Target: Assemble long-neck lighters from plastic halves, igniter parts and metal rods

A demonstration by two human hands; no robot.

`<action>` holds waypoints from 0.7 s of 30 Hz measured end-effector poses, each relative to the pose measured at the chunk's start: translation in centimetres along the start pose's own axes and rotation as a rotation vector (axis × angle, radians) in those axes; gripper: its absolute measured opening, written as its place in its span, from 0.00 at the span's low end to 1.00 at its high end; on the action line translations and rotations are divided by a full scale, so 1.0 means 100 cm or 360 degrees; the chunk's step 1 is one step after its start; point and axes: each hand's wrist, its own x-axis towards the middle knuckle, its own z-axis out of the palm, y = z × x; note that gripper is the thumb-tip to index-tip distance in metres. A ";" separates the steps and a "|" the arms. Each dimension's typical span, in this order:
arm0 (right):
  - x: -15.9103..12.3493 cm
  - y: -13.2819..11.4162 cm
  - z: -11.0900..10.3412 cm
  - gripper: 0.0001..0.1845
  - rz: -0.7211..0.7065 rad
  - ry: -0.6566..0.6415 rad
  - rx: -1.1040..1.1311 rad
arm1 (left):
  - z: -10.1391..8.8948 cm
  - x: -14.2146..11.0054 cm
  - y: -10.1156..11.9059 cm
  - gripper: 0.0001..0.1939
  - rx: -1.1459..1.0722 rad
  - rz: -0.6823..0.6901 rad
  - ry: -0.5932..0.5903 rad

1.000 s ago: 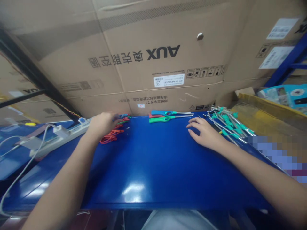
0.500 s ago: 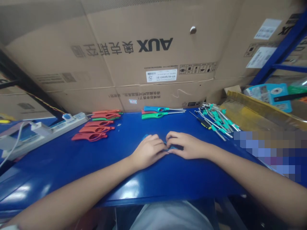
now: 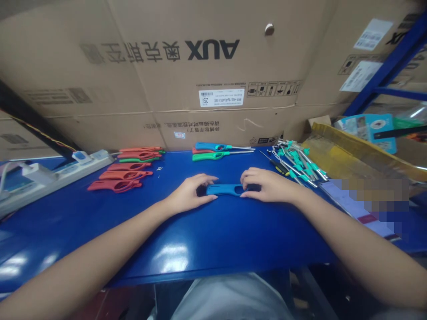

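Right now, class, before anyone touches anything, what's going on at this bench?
A person holds a blue plastic lighter shell flat on a blue bench between the left hand and right hand. Red shells lie to the left, complete lighters behind, and metal rods with green fittings to the right.

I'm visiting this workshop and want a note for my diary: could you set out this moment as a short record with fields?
Left hand: grips the left end of a blue plastic lighter body; left hand
Right hand: grips its right end; right hand
Surface: blue workbench
Left of hands: red lighter bodies
Ahead: long-nosed utility lighters
Right of hands: metal lighter nozzles with teal parts; screwdriver
Behind: AUX cardboard carton
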 end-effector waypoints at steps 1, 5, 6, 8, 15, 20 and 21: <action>0.001 0.000 0.001 0.12 0.0000 0.0010 -0.0016 | 0.000 0.000 0.000 0.24 0.0009 -0.0002 0.0000; 0.003 0.000 0.003 0.11 0.0018 0.0056 -0.0075 | 0.000 0.000 0.001 0.26 -0.0014 -0.0063 0.0007; 0.003 0.000 0.004 0.12 0.0039 0.0077 -0.0097 | 0.000 0.000 0.000 0.28 -0.0030 -0.0090 0.0012; 0.003 0.000 0.005 0.13 0.0102 0.0168 -0.0172 | 0.001 0.000 0.000 0.30 -0.0044 -0.0138 0.0019; 0.003 -0.005 0.000 0.15 0.0377 0.0615 -0.0015 | 0.000 0.000 0.000 0.23 -0.0075 -0.0112 0.0048; 0.002 -0.009 -0.001 0.16 0.0198 0.0100 0.0224 | 0.002 0.001 -0.003 0.23 -0.0086 -0.0051 0.0021; 0.002 -0.010 0.000 0.16 0.0176 0.0009 0.0171 | 0.002 0.001 -0.004 0.24 -0.0091 -0.0038 0.0020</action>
